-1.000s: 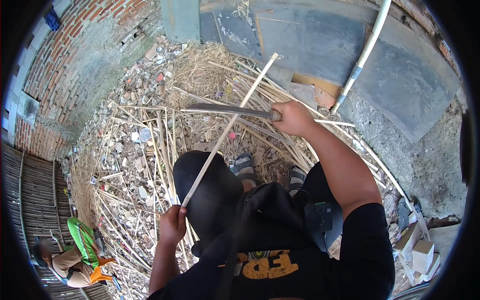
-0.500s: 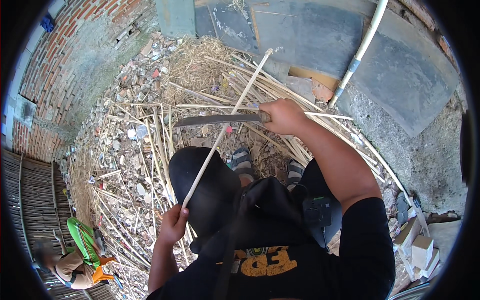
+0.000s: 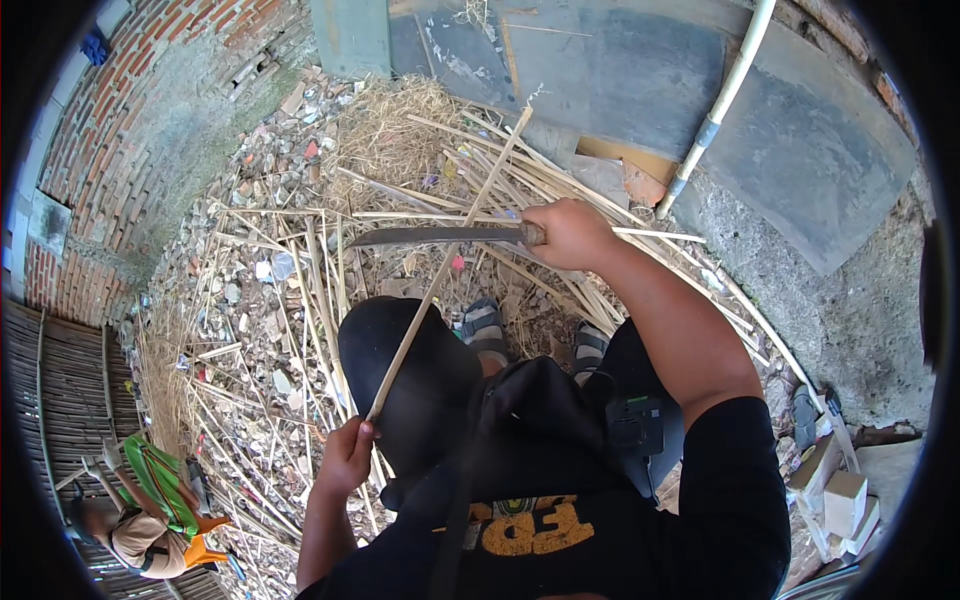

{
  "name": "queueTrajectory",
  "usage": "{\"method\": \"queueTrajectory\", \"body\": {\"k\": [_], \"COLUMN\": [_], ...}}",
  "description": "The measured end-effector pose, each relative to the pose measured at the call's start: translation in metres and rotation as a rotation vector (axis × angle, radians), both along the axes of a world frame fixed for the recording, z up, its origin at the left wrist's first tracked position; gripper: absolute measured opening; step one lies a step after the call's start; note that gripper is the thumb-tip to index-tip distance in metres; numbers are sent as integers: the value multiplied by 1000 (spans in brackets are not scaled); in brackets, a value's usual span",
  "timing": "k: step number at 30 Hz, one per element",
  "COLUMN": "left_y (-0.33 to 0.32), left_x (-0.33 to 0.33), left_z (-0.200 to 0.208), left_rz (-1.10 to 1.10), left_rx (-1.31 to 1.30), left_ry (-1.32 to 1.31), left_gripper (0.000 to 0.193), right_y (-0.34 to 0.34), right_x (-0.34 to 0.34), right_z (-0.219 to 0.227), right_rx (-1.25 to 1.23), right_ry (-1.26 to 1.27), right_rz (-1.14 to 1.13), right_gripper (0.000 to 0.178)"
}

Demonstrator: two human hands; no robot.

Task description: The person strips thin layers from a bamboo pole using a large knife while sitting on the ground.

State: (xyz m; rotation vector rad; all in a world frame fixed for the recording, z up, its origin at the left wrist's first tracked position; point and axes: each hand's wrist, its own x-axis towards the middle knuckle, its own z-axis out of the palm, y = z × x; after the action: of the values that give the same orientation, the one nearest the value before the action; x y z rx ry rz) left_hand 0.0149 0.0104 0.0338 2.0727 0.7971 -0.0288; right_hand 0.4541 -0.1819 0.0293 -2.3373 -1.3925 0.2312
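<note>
My left hand (image 3: 347, 455) is closed on the lower end of a long, pale bamboo strip (image 3: 410, 335). The strip slants up and away across my dark-clad knee, its far end near the grey panels. In my right hand (image 3: 570, 235) is the handle of a machete, fingers wrapped round it. The machete's long dark blade (image 3: 430, 236) points left and crosses the strip at about its middle. Whether the edge bites into the strip I cannot tell.
Many cut bamboo strips (image 3: 590, 195) lie over rubble, beside a heap of dry straw (image 3: 395, 125). A pale pole (image 3: 715, 120) leans by the grey panels (image 3: 630, 70). Blocks (image 3: 845, 500) sit at lower right. Another person (image 3: 145, 530) sits at lower left by a woven bamboo wall (image 3: 65, 390).
The strip's far end has shifted slightly left and its face looks turned. My hands and the machete have barely moved. The other person's arms have risen, holding a thin strip.
</note>
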Motion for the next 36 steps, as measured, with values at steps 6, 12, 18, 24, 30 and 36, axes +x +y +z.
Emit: {"method": "queueTrajectory", "body": {"k": [6, 12, 18, 24, 30, 36], "left_y": [-5, -9, -2, 9, 16, 8], "left_x": [11, 15, 9, 14, 5, 15], "left_z": [12, -6, -11, -10, -12, 2], "left_rz": [-69, -40, -44, -62, 8, -40], "left_rx": [167, 481, 363, 262, -69, -4], "left_ry": [20, 45, 0, -14, -38, -32], "left_gripper": [37, 40, 43, 43, 45, 44], "right_y": [6, 11, 13, -7, 1, -9], "right_x": [-13, 2, -12, 49, -7, 37], "right_z": [-4, -10, -2, -28, 13, -8], "right_rx": [-3, 1, -24, 51, -59, 56], "right_ry": [-47, 116, 15, 117, -75, 59], "right_rz": [83, -6, 74, -317, 15, -234], "right_gripper": [26, 23, 24, 26, 26, 26]}}
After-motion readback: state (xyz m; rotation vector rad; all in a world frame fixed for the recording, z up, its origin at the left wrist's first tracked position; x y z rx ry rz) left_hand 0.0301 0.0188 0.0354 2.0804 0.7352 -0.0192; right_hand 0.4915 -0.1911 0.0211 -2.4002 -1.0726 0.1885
